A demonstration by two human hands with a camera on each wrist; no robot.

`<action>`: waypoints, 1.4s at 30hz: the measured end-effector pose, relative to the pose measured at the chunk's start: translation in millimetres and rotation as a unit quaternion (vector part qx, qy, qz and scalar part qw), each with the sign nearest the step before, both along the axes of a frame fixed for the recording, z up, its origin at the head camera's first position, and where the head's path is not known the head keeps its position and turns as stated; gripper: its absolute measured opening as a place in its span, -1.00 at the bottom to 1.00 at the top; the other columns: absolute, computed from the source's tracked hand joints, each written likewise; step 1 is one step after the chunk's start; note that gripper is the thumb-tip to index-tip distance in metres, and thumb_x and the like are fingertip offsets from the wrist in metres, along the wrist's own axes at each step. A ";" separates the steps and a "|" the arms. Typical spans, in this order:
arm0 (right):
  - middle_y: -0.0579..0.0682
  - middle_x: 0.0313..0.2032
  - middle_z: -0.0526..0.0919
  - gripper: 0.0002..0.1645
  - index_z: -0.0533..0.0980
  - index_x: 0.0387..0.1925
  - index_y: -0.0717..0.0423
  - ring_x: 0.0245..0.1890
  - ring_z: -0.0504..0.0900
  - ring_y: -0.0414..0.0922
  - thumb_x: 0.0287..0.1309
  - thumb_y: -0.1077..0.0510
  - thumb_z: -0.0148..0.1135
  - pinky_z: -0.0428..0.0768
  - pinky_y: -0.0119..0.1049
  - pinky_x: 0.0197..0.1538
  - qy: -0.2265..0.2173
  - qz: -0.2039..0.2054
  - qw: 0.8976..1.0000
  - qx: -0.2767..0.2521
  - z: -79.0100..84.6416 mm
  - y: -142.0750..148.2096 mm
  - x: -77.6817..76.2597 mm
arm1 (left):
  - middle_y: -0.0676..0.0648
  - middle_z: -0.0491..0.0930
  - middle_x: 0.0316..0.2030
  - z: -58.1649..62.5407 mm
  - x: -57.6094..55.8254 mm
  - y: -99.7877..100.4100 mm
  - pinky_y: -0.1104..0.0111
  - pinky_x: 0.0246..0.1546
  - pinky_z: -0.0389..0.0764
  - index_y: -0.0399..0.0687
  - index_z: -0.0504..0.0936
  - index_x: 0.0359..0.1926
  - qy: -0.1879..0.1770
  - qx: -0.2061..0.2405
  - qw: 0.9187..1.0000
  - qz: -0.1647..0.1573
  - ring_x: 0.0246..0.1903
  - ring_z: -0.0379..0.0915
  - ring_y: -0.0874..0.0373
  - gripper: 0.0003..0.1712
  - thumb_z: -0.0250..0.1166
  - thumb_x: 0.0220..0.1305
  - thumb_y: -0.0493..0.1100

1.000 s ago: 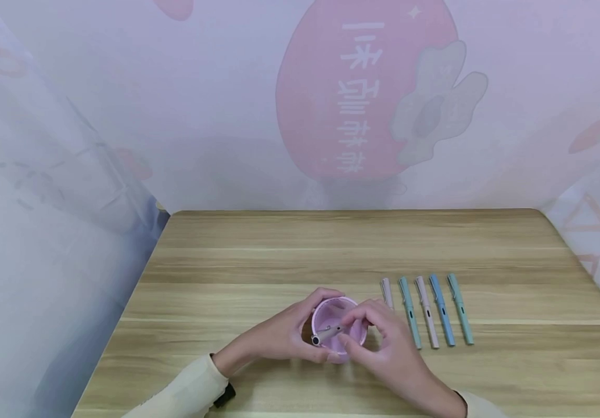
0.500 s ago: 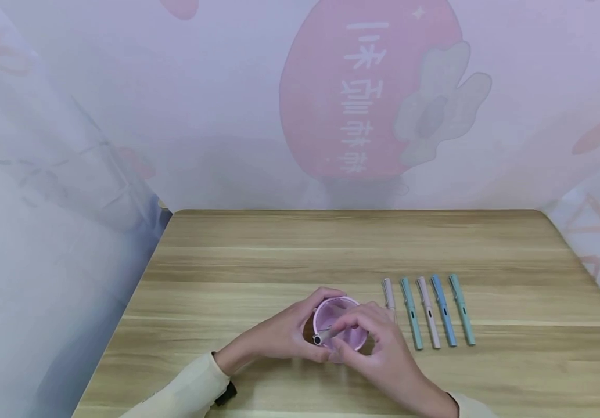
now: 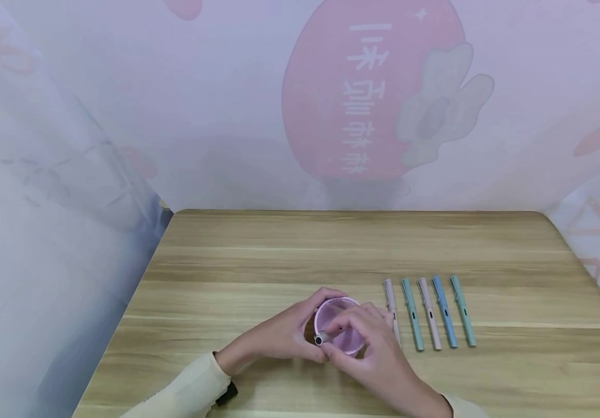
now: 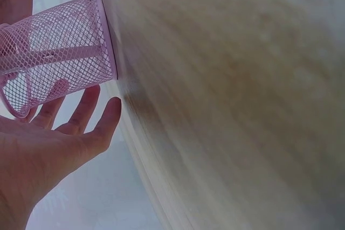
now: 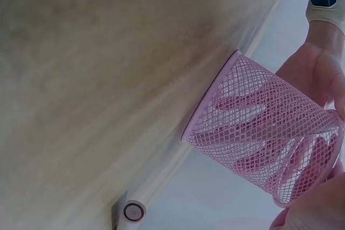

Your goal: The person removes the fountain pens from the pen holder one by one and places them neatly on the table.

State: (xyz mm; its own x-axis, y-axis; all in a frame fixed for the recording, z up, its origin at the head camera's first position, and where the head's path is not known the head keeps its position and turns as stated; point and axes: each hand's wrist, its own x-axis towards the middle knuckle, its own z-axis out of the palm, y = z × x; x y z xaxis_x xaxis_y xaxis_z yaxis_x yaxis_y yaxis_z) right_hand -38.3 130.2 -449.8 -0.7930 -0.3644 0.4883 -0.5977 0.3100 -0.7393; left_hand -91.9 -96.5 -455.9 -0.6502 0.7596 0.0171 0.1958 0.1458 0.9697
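Observation:
A pink mesh pen holder (image 3: 334, 311) stands upright on the table, its open top facing up. My left hand (image 3: 286, 332) holds it from the left, near the rim; the left wrist view shows that hand's lower fingers (image 4: 110, 112) spread beside the mesh. Between thumb and fingers of my right hand (image 3: 375, 345) is a pale pen (image 3: 319, 340), pinched over the opening with its end leaning at the left rim. Through the mesh in the left wrist view, the pen's shaft (image 4: 59, 55) runs down to the base. My right fingertips partly hide the pen in the head view.
Right of the holder lies a row of capped pens: a pale pink pen (image 3: 390, 295) partly behind my right hand, a green pen (image 3: 413, 316), a pink pen (image 3: 430, 316), a blue pen (image 3: 445, 313) and another green pen (image 3: 463, 313). The wooden table (image 3: 258, 249) meets a printed backdrop (image 3: 216, 116).
My right hand has shifted slightly left with the pen, bringing its fingertips closer to the holder's left rim. The left hand keeps its hold, and the row of pens lies as before.

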 end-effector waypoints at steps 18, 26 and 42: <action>-0.42 0.01 0.69 -0.55 0.65 -0.01 -0.34 -0.01 0.55 -0.23 0.16 0.17 0.63 0.14 -0.06 0.17 0.009 -0.012 0.999 0.046 2.7 -4.9 -6.6 | 0.04 0.56 0.30 -2.7 -0.5 0.3 0.17 0.16 0.68 0.41 0.24 0.58 -0.005 -0.002 1.000 0.003 0.19 0.61 0.02 0.06 0.57 0.16 -0.21; -0.45 -0.06 0.72 -0.62 0.70 -0.05 -0.29 -0.07 0.61 -0.20 0.19 0.16 0.64 0.22 0.03 0.17 -0.023 -0.003 0.999 0.038 0.9 -4.3 -18.1 | 0.09 0.57 0.31 0.0 -0.6 0.5 0.17 0.20 0.65 0.40 0.24 0.57 0.031 0.000 1.000 0.000 0.19 0.61 0.00 0.00 0.62 0.27 -0.05; -0.27 -0.09 0.76 -0.70 0.71 -0.09 -0.22 -0.04 0.65 -0.08 0.24 0.18 0.61 0.65 -0.12 -0.03 -0.049 0.000 0.998 -0.034 -1.1 -1.1 -17.2 | -0.11 0.53 0.34 -0.2 0.2 0.6 0.16 0.11 0.72 0.41 0.25 0.56 -0.008 0.004 1.000 0.004 0.16 0.63 0.07 0.03 0.62 0.21 -0.13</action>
